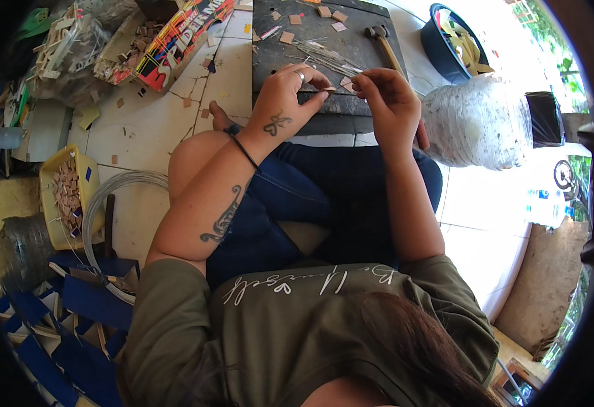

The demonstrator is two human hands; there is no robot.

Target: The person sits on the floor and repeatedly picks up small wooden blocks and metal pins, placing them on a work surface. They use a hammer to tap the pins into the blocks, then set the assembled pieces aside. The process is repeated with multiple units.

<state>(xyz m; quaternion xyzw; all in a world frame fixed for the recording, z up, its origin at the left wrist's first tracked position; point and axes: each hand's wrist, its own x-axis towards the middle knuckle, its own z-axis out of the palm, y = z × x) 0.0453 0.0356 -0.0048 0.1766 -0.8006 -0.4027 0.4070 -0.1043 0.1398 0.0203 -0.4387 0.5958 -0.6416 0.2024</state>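
My left hand, a ring on one finger, pinches a small flat brown piece between thumb and fingertips. Close beside it, my right hand is closed in a pinch; what its fingertips hold is too small to make out. Both hands are above the near edge of a dark work board. Beyond them on the board lie a bundle of thin straight wires and several small square brown pieces. A hammer rests on the board's right side, its handle partly behind my right hand.
To the right stand a dark blue basin of yellowish scraps and a plastic-wrapped bundle. On the left are a colourful printed box, a yellow tub of small pieces, a wire coil and blue partitioned boxes.
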